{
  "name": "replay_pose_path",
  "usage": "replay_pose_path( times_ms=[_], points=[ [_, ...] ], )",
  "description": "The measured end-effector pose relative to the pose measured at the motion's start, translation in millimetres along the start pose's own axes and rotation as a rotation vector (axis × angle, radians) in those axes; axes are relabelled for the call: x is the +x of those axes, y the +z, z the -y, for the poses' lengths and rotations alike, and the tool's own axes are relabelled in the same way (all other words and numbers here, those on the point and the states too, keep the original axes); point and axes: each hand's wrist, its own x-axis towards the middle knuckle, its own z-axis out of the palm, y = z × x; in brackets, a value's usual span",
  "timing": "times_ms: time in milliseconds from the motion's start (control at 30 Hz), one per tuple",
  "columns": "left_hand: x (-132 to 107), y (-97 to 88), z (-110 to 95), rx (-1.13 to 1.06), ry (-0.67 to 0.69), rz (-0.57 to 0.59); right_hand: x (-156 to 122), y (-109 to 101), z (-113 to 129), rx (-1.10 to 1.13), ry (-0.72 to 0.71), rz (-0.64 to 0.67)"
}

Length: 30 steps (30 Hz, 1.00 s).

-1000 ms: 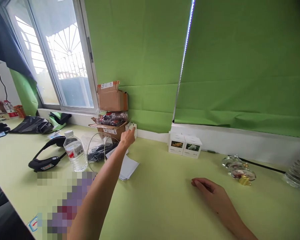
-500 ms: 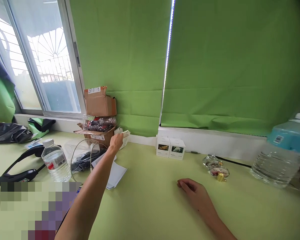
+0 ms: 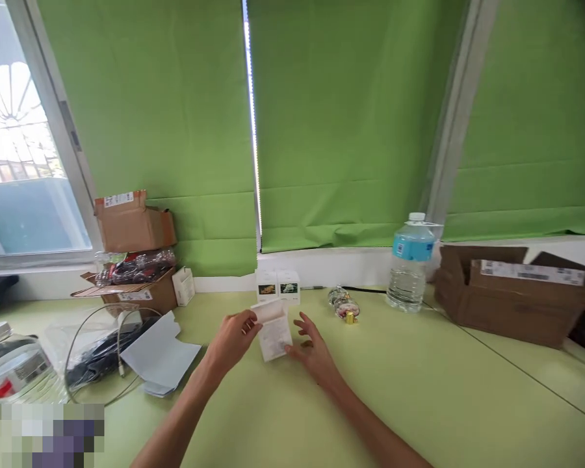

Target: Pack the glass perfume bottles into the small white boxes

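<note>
Green desk (image 3: 419,403) carries it all, its left near corner blurred out. Both forearms run off the near edge. Left hand (image 3: 233,338) pinches the small white box (image 3: 274,333) mid-desk; right hand (image 3: 314,348) touches its side, fingers (image 3: 306,322) spread. Print unreadable.

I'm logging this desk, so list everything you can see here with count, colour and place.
small box: 1, white, held between both hands, flap open
picture boxes: 2, white, by the wall
water bottle: 1, clear, blue label, right of centre
glass trinket: 1, clear, gold cap, beside bottle
cardboard boxes: 2 stacked left; 1 open, far right
paper: white, left
left hand: grips box
right hand: touches box
</note>
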Motion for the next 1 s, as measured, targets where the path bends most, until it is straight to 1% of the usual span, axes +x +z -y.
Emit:
replay_pose_path(
  times_ms=[33,133,233,300,367,467,533,600,667,767,867,1000],
  points=[
    [-7,3.7,-6,-0.056,0.001,0.003,-2,-1,2,-0.002,-0.012,0.032],
    [-23,10.0,-16,-0.164,-0.027,-0.004,-6,-2,8,0.037,-0.003,0.188],
    [-34,14.7,-16,-0.211,-0.097,-0.044,-8,-2,14,0.119,0.018,0.282],
    [-41,20.6,-10,-0.250,-0.162,-0.082,-8,-2,16,0.156,0.021,0.294],
    [-48,29.4,0,-0.288,-0.231,-0.086,-8,-3,17,0.174,0.032,0.314],
    [-56,44.6,16,-0.372,-0.318,0.011,-11,-6,19,0.182,0.042,0.346],
    [-59,52.8,22,-0.447,-0.342,0.085,-13,-8,21,0.182,0.043,0.362],
    [-60,58.0,24,-0.489,-0.334,0.135,-15,-11,23,0.182,0.048,0.373],
    [-60,61.2,25,-0.494,-0.306,0.152,-16,-13,24,0.185,0.050,0.384],
    [-60,65.7,26,-0.478,-0.280,0.145,-17,-15,26,0.169,0.037,0.390],
    [-61,69.9,27,-0.451,-0.280,0.131,-18,-17,27,0.125,0.022,0.378],
    [-63,68.4,25,-0.413,-0.269,0.140,-20,-20,29,0.100,0.005,0.374]
  ],
)
